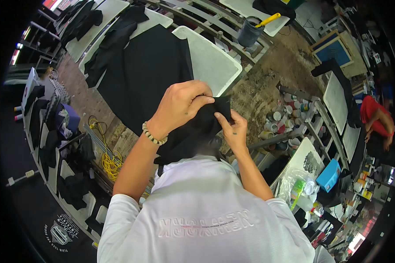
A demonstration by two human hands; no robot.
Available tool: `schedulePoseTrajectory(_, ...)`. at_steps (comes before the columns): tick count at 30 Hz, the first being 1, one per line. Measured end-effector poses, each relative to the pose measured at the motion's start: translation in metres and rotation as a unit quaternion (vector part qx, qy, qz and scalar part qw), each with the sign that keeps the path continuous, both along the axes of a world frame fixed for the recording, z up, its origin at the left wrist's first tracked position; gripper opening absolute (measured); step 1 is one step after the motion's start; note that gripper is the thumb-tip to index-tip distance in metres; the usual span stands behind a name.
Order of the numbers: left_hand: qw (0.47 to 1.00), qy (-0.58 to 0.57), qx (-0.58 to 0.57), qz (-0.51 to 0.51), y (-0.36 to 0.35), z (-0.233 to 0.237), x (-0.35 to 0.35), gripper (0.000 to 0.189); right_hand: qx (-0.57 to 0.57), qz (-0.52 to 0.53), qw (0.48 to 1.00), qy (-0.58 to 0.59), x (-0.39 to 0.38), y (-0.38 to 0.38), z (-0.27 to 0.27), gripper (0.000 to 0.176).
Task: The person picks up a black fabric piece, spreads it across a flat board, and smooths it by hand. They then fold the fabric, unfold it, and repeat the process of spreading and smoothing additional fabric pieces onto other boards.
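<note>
My left hand (pixel 180 103), with a bead bracelet on its wrist, is closed on the near edge of a black garment (pixel 149 74). My right hand (pixel 232 131) pinches the same edge just to the right, the fingers of both hands almost touching. The black cloth spreads away from my hands over a white printing board (pixel 215 61) and hangs down toward my white shirt (pixel 206 210). The part of the cloth under my hands is hidden.
More white boards with black garments stand at the far left (pixel 96 26). Beyond them are a grey bucket with a yellow-handled tool (pixel 249 31), a shelf of paint jars (pixel 289 114), a yellow cord (pixel 109 160), a blue box (pixel 329 175), and a person in red (pixel 373 116) at the right.
</note>
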State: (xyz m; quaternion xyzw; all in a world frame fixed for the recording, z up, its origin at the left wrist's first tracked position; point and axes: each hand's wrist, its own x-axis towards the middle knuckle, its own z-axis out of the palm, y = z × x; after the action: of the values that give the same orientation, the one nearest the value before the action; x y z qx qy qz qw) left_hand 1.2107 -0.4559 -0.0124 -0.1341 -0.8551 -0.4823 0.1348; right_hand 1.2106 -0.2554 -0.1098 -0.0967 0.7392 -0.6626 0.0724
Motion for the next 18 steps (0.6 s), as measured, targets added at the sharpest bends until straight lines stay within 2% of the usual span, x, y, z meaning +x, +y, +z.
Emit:
schedulePoseTrajectory(1, 1.000, 0.018, 0.009, 0.006, -0.002, 0.004, 0.001, 0.007, -0.002, 0.005, 1.000, 0.002, 0.000, -0.001, 0.003, 0.009)
schedulePoseTrajectory(3, 1.000, -0.003, 0.008, 0.012, -0.010, 0.011, 0.005, 0.008, -0.145, -0.019, 0.986, -0.082, -0.002, -0.003, 0.013, 0.011)
schedulePoseTrajectory(8, 0.999, -0.050, -0.003, 0.010, -0.017, 0.032, 0.014, 0.013, -0.175, -0.032, 0.983, -0.045, -0.012, -0.013, 0.030, 0.011)
schedulePoseTrajectory(10, 0.997, -0.024, -0.063, 0.028, -0.018, 0.031, 0.014, 0.014, -0.116, -0.001, 0.993, -0.007, -0.018, -0.010, 0.026, 0.016)
schedulePoseTrajectory(11, 0.997, -0.020, -0.066, 0.030, -0.018, 0.034, 0.015, 0.014, -0.118, 0.002, 0.993, -0.004, -0.020, -0.006, 0.026, 0.016)
schedulePoseTrajectory(14, 0.997, -0.028, -0.030, 0.066, -0.015, 0.046, 0.022, 0.013, -0.017, 0.048, 0.997, 0.056, -0.022, 0.001, 0.052, 0.024)
schedulePoseTrajectory(15, 0.997, -0.042, 0.009, 0.070, -0.012, 0.052, 0.026, 0.011, -0.022, 0.052, 0.997, 0.060, -0.023, 0.003, 0.057, 0.024)
schedulePoseTrajectory(16, 0.995, -0.055, 0.047, 0.074, -0.009, 0.057, 0.030, 0.009, -0.029, 0.075, 0.990, 0.120, -0.025, 0.006, 0.061, 0.024)
schedulePoseTrajectory(17, 0.995, -0.050, 0.043, 0.078, -0.006, 0.059, 0.035, 0.009, -0.037, 0.096, 0.979, 0.178, -0.027, 0.008, 0.065, 0.024)
schedulePoseTrajectory(18, 0.994, -0.053, 0.061, 0.068, -0.005, 0.060, 0.040, 0.008, -0.048, 0.103, 0.976, 0.183, -0.026, 0.009, 0.073, 0.023)
